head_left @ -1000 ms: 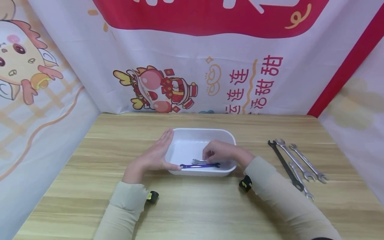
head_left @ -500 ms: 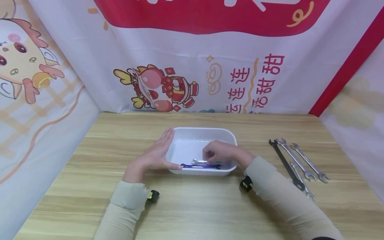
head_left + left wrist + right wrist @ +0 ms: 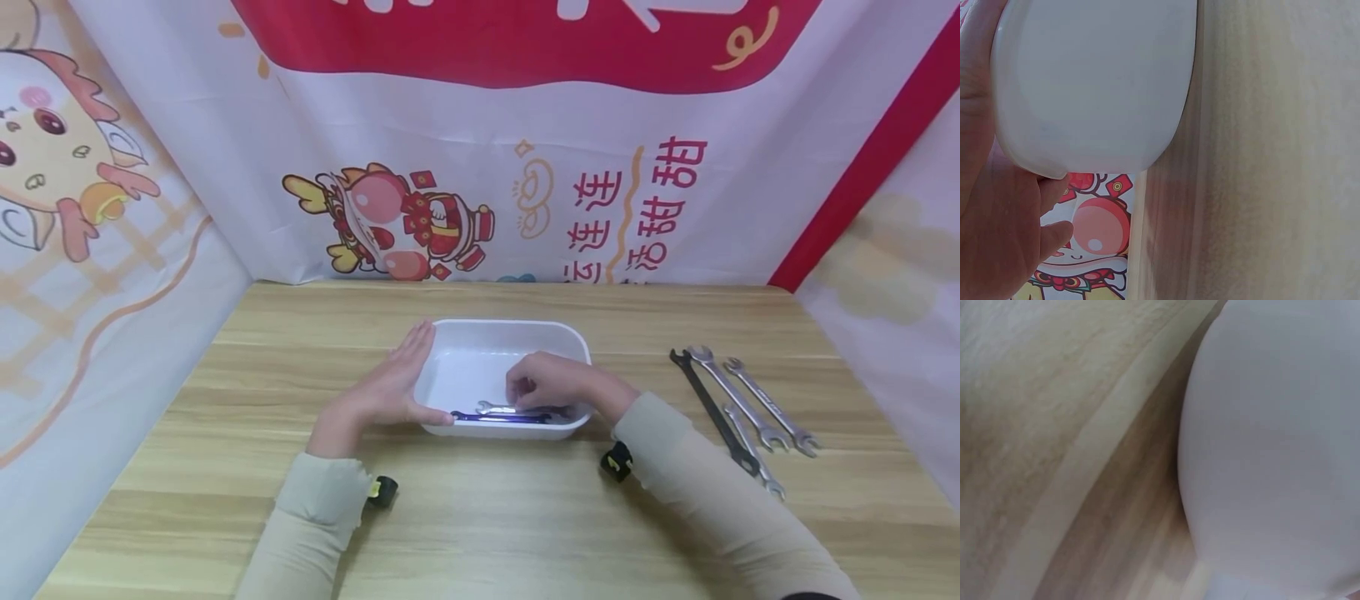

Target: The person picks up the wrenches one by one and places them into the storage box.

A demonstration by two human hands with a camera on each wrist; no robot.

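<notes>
A white rectangular tray (image 3: 480, 333) sits on the table, its near wall filling much of both wrist views. My left hand (image 3: 386, 392) lies along the tray's left end, fingers extended up the side and thumb at the near rim. My right hand (image 3: 547, 379) reaches inside from the right, and its fingertips pinch a small silver wrench (image 3: 491, 408) low in the tray. That wrench lies beside a blue-purple wrench (image 3: 498, 417) along the near wall; the right hand hides part of it. The left wrist view shows the left hand's fingers (image 3: 1054, 240) round the tray's end.
To the right on the wooden table (image 3: 480, 525) lie a black wrench (image 3: 712, 408), a long silver wrench (image 3: 738, 396), another silver wrench (image 3: 772, 408) and a smaller silver one (image 3: 772, 483). A printed cloth (image 3: 480, 125) hangs behind the table's back edge.
The small silver wrench has shifted slightly left and toward the near wall, closer to the blue-purple wrench, under my right fingertips. My left hand has stayed at the tray's end.
</notes>
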